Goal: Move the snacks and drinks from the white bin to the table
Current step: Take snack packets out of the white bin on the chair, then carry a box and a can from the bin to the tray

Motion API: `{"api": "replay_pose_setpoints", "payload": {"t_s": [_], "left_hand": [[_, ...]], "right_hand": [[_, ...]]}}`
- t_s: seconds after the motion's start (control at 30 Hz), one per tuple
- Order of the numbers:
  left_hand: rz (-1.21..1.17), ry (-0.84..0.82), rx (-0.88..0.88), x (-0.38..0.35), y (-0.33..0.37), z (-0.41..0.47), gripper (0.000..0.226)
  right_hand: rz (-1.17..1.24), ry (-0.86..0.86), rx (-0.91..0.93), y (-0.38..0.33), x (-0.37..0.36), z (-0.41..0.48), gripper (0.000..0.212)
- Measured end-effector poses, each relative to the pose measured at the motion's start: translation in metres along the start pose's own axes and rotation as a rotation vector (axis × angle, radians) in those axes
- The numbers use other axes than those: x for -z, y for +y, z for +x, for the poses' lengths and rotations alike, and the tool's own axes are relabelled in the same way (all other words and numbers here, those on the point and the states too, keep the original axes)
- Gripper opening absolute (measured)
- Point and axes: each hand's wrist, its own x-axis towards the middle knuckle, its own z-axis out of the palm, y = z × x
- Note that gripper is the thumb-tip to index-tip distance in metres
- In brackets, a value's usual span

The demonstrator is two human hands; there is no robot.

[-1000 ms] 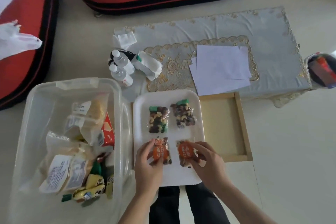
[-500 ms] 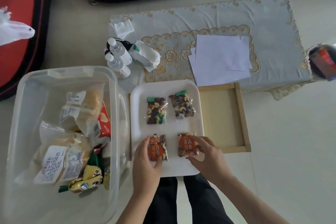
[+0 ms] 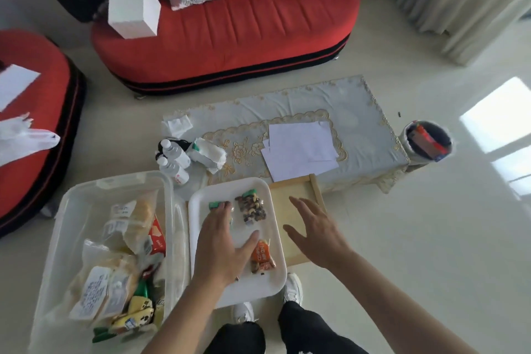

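One hand, right, now over tray.

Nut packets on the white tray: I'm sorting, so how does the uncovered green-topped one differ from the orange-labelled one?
The green-topped packet has a green strip; the orange-labelled packet carries an orange label. The green-topped packet lies farther away, the orange-labelled packet nearer. Both lie on the white tray.

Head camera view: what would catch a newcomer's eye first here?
The bright red sofa fills the top. Below it, the left hand spreads over a white tray of nut packets; the right hand hovers open beside. A white bin of wrapped snacks sits lower left.
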Motion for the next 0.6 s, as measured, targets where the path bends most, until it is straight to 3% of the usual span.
{"api": "replay_pose_setpoints", "payload": {"t_s": [0.33,0.6], "left_hand": [[0.214,0.098,-0.495,0.106,0.127,0.036,0.096],[0.167,0.038,-0.872,0.139,0.204,-0.008,0.096]], "right_hand": [[-0.141,0.482,-0.093,-0.051,0.138,-0.064,0.073],[-0.172,0.77,-0.324,-0.086,0.175,-0.184,0.076]]}}
